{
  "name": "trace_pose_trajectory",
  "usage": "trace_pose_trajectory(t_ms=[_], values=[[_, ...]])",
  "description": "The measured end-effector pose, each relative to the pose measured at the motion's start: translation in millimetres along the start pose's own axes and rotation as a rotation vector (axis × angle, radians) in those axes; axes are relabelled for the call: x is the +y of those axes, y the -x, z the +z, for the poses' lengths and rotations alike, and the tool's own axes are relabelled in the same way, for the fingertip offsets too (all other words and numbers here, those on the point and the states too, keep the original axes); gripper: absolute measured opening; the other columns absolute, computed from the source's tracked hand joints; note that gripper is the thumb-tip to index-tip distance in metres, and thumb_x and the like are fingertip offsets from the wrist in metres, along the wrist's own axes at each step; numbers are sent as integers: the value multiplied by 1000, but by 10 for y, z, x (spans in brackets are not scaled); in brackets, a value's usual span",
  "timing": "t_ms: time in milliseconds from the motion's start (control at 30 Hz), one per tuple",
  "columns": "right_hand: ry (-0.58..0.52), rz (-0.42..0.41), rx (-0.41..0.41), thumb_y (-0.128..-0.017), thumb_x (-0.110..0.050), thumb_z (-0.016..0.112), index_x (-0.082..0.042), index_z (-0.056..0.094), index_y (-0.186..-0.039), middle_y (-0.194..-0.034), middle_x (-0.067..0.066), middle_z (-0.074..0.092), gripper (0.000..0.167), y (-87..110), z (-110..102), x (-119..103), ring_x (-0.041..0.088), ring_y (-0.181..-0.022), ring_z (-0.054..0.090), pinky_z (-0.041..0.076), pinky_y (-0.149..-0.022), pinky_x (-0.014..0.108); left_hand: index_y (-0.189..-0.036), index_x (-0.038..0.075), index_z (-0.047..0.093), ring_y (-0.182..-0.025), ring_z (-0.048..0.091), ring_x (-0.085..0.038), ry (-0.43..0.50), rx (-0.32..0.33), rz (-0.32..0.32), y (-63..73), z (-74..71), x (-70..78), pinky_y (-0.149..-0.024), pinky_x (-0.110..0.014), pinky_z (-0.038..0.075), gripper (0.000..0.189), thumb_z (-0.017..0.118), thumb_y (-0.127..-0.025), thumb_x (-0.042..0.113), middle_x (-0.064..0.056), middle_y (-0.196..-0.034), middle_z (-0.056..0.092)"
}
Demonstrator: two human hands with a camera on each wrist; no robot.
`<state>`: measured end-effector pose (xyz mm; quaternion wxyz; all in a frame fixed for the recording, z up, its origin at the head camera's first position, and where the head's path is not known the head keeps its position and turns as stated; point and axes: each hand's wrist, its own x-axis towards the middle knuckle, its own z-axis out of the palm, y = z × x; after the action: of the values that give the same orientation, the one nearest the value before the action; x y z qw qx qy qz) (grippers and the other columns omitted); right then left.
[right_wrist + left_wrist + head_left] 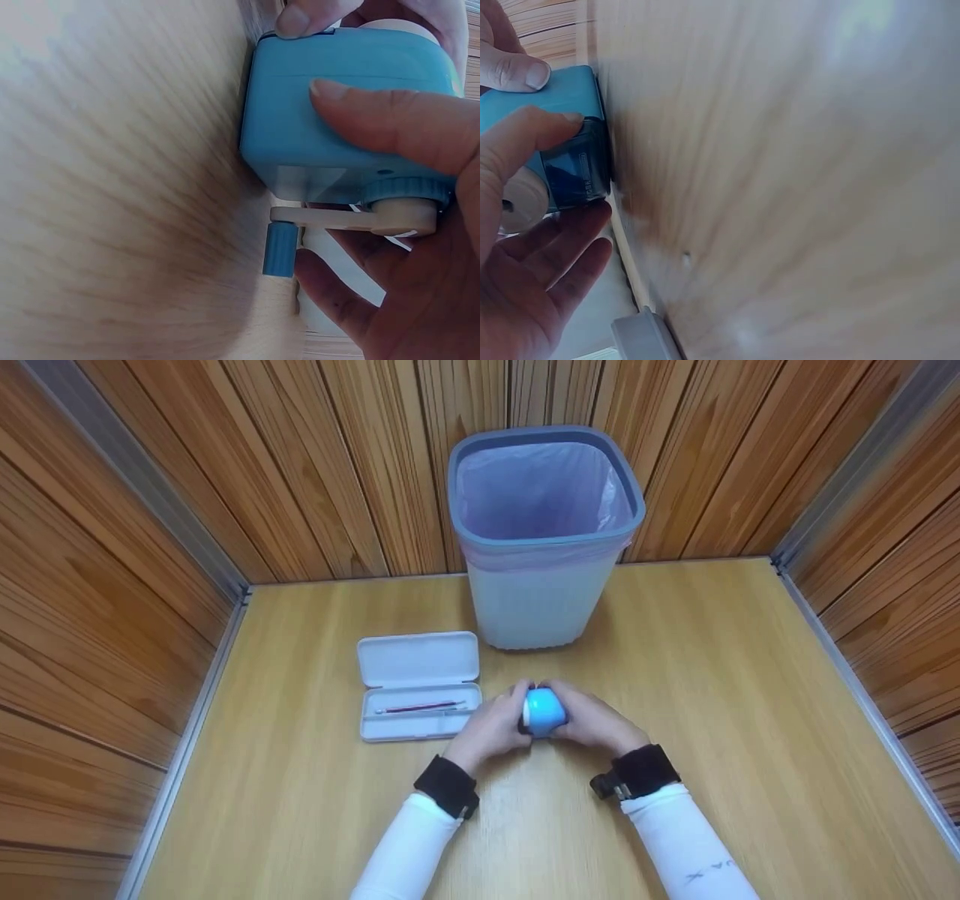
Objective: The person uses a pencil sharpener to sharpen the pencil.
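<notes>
A blue hand-crank pencil sharpener point(546, 712) is held between both hands near the middle of the table. The left hand point(491, 727) grips its left side. In the left wrist view, the left thumb point(532, 133) lies on the dark see-through shavings drawer point(576, 161), beside a round white part point(523, 201). From the other side the right hand point(596, 720) grips the blue body, its thumb point(382, 116) flat along the casing. A pale crank arm with a ribbed blue knob point(280, 249) sticks out close to the right fingers.
An open white pencil case point(418, 660) lies left of the hands, with a red pencil point(420, 707) in it. Behind stands a waste bin point(540, 600) with a grey rim and a plastic liner. Wood-panelled walls point(360, 465) enclose the table on three sides.
</notes>
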<state>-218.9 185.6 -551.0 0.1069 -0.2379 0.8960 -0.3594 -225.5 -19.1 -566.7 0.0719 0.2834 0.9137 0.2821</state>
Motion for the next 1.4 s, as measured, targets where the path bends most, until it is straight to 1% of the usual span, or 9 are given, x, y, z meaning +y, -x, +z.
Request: trace_pose_trajectory(t_ms=[133,400,700,900,1033,1167,1300,1400], values=[[-8,-1,-5,-81,-7,79,-6,45,-135,-127,11,56,63,0,-2,11,29,-116,53,40,-103,51,-144,11,34,-109,61,-28,11,-9,-3,0,-10,0,-95,-38,48,85,84,-74,14,-15,-124,60],[-23,9,-5,-82,-5,78,-7,45,-134,-127,10,55,62,5,-5,-11,29,-117,52,38,-104,52,-142,10,36,-105,62,-28,5,3,4,10,-13,-9,-92,-38,49,85,85,-73,15,-15,-122,61],[-32,57,-15,-82,-5,78,-10,44,-136,-129,8,55,63,9,-10,-21,28,-118,52,38,-105,52,-142,10,36,-105,61,-27,24,1,-18,9,-10,-5,-92,-38,49,86,85,-72,16,-15,-122,61],[-28,15,-19,-81,-2,77,-6,45,-134,-126,10,55,63,1,-15,-17,28,-115,53,40,-102,50,-138,9,39,-98,63,-26,4,10,-19,3,-15,12,-85,-37,51,83,87,-70,17,-13,-114,63],[-25,2,-17,-82,-2,77,-5,45,-134,-127,11,55,61,1,-15,-14,29,-116,52,39,-103,51,-137,10,40,-98,63,-26,3,8,-36,-4,-24,22,-86,-38,51,83,87,-70,17,-12,-115,63],[-24,7,-16,-82,-1,76,-5,45,-135,-128,12,55,61,2,-12,-22,29,-118,52,38,-104,51,-137,10,41,-101,62,-27,16,-2,-49,-11,-31,22,-89,-38,50,82,88,-70,16,-12,-118,63],[-18,17,-17,-82,-2,76,-6,46,-134,-128,11,55,61,1,-8,-37,29,-118,52,38,-105,52,-138,10,41,-100,62,-27,14,-7,-51,-11,-34,16,-88,-39,51,83,88,-69,17,-11,-117,62],[-17,43,-20,-83,-4,77,-9,46,-135,-129,9,55,61,3,-7,-48,28,-119,51,37,-105,52,-138,10,40,-99,62,-26,12,-8,-54,-10,-34,9,-87,-38,51,85,88,-68,17,-11,-117,63]])
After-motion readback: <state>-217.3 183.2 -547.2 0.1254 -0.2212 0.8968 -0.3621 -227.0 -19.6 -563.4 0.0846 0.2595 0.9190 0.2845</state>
